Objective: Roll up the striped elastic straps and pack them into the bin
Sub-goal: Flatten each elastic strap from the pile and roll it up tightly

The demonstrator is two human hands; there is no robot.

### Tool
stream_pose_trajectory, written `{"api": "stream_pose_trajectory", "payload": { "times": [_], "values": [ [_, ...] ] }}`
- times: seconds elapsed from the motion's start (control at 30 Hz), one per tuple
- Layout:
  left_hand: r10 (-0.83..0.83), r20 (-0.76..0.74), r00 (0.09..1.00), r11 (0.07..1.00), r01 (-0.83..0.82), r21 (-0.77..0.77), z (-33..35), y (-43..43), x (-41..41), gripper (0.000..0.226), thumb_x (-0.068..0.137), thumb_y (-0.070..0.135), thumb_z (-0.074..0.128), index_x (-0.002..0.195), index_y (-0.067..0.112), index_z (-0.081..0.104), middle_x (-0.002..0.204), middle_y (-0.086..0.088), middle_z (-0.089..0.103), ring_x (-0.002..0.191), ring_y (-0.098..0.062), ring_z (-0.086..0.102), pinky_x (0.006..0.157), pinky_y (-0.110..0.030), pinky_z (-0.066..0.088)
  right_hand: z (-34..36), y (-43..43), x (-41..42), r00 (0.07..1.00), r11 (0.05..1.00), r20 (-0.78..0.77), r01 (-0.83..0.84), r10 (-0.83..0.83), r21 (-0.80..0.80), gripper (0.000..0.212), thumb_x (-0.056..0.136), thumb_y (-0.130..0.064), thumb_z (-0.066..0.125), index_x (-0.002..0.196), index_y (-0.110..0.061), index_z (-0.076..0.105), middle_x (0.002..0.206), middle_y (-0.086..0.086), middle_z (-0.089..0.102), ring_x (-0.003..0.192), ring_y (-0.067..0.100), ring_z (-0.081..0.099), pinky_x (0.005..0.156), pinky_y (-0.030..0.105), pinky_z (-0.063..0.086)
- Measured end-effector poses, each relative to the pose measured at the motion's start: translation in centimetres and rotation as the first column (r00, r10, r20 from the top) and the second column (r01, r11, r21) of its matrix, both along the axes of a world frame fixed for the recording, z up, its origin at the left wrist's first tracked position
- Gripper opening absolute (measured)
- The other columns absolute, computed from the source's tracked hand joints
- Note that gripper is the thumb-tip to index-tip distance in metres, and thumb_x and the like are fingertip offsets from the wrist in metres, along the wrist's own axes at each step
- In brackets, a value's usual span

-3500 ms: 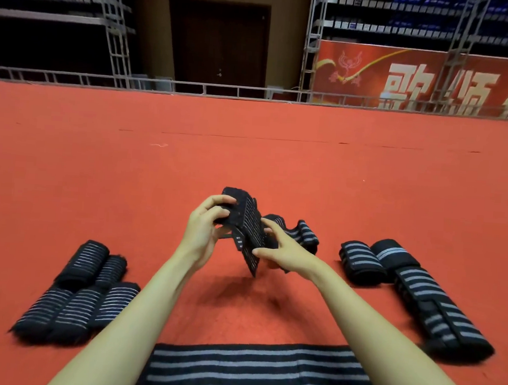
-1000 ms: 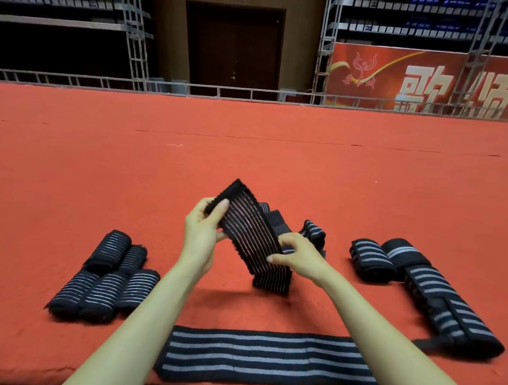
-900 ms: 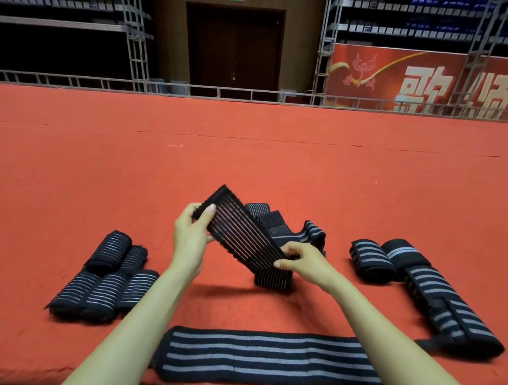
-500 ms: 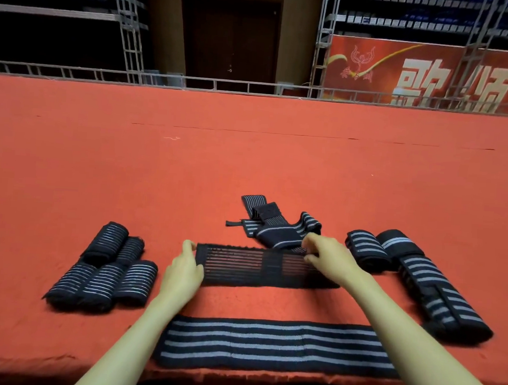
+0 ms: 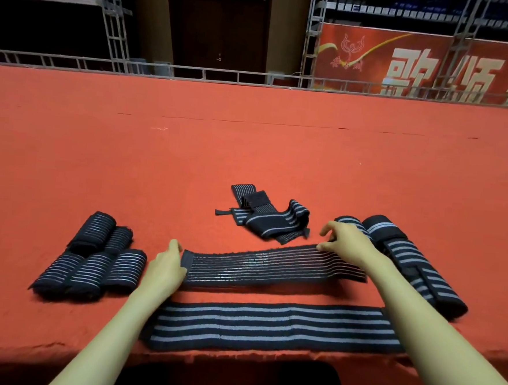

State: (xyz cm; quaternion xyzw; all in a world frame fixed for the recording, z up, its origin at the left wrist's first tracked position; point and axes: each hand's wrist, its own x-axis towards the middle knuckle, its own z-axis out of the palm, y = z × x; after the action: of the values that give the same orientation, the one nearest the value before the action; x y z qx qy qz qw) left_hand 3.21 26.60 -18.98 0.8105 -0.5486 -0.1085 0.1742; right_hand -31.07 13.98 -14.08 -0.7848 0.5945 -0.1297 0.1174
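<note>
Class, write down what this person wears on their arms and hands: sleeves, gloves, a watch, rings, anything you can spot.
Nothing worn is visible. The left arm and right arm are bare, with no sleeve up to the picture's lower edge. The left hand and right hand have no gloves, and no watch, bracelet or ring shows.

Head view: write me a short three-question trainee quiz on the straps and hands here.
1. True or false: the thin-striped strap held between the left hand and the right hand is rolled up.
2. Which strap lies nearest the camera? A the wide-striped flat strap; B the thin-striped strap; C a rolled one.
3. Is any bin in view?
Key: 1 false; 2 A; 3 no.
</note>
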Motion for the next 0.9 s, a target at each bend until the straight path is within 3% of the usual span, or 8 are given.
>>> {"api": "stream_pose_trajectory", "payload": {
  "times": [0.13,0.27,0.33,0.43,0.57,0.67,0.8,0.9],
  "values": [
    [-0.006,0.101,0.995,1.000,0.003,0.028,-0.2,0.3,-0.1,0.033,0.088,0.003,0.045,0.118,0.010,0.036,0.108,-0.017,0.059,0.098,-0.037,0.059,0.079,-0.040,0.045,-1.1,0.2,0.3,0.982,0.997,-0.191,-0.025,0.012,-0.069,0.034,0.086,-0.034,0.068,0.116,-0.023,0.057,0.103,-0.001,0.065,0.101,0.022,0.060,0.074,0.031,0.040],
    [0.006,0.195,0.981,0.997,-0.020,0.070,-0.5,0.6,-0.5,0.034,0.088,0.003,0.042,0.122,0.009,0.037,0.116,-0.015,0.053,0.104,-0.036,0.056,0.082,-0.041,0.043,-3.0,0.2,0.6,0.951,0.991,-0.309,-0.042,-0.001,-0.130,0.032,0.090,-0.028,0.061,0.121,-0.022,0.056,0.120,0.001,0.061,0.115,0.023,0.053,0.089,0.035,0.040],
    [-0.001,0.363,0.932,0.998,-0.024,0.065,-0.5,0.5,-1.1,0.038,0.089,0.006,0.043,0.127,0.011,0.039,0.122,-0.011,0.049,0.111,-0.032,0.051,0.086,-0.039,0.042,-3.9,0.3,0.5,0.913,0.986,-0.407,-0.067,-0.001,-0.154,0.035,0.089,-0.025,0.059,0.124,-0.021,0.054,0.124,0.002,0.055,0.120,0.024,0.047,0.091,0.035,0.038],
    [-0.120,0.455,0.882,0.993,0.117,0.034,-0.7,0.2,-2.5,0.043,0.088,0.005,0.044,0.129,0.016,0.043,0.126,-0.007,0.046,0.115,-0.028,0.043,0.090,-0.036,0.038,-5.0,1.0,0.9,0.891,0.970,-0.452,-0.141,0.038,-0.198,0.033,0.090,-0.015,0.052,0.122,-0.019,0.056,0.123,0.004,0.052,0.117,0.026,0.046,0.091,0.035,0.039],
    [-0.359,0.248,0.900,0.928,0.372,-0.007,-1.3,-0.9,-5.8,0.034,0.092,0.021,0.050,0.126,0.021,0.052,0.126,-0.002,0.049,0.116,-0.024,0.043,0.096,-0.037,0.038,-5.9,2.4,2.4,0.920,0.926,-0.235,-0.350,0.312,-0.141,0.031,0.091,-0.012,0.048,0.120,-0.016,0.057,0.117,0.005,0.055,0.112,0.024,0.048,0.094,0.035,0.040],
    [-0.446,0.170,0.879,0.894,0.448,0.028,-1.4,-1.3,-7.9,0.032,0.094,0.037,0.049,0.122,0.023,0.055,0.121,0.001,0.051,0.115,-0.021,0.044,0.097,-0.036,0.038,-6.5,3.3,3.4,0.886,0.889,-0.131,-0.454,0.444,-0.055,0.031,0.092,-0.014,0.048,0.121,-0.019,0.056,0.115,0.002,0.053,0.111,0.019,0.048,0.095,0.032,0.040],
    [-0.415,0.121,0.902,0.909,0.415,0.027,-0.5,-3.0,-8.3,0.025,0.093,0.037,0.052,0.108,0.019,0.062,0.110,0.000,0.055,0.109,-0.021,0.049,0.089,-0.034,0.041,-5.7,2.3,4.6,0.913,0.916,-0.070,-0.398,0.401,0.051,0.024,0.093,-0.019,0.050,0.114,-0.021,0.062,0.111,0.000,0.055,0.109,0.019,0.052,0.095,0.034,0.041],
    [-0.410,0.072,0.909,0.912,0.410,0.022,0.3,-5.4,-8.1,0.028,0.092,0.036,0.055,0.114,0.019,0.060,0.115,-0.002,0.054,0.111,-0.022,0.051,0.091,-0.036,0.043,-4.9,0.0,5.3,0.943,0.945,0.062,-0.327,0.327,-0.010,0.028,0.091,-0.018,0.056,0.119,-0.018,0.060,0.122,0.001,0.054,0.118,0.019,0.048,0.102,0.034,0.037]
  ]
}}
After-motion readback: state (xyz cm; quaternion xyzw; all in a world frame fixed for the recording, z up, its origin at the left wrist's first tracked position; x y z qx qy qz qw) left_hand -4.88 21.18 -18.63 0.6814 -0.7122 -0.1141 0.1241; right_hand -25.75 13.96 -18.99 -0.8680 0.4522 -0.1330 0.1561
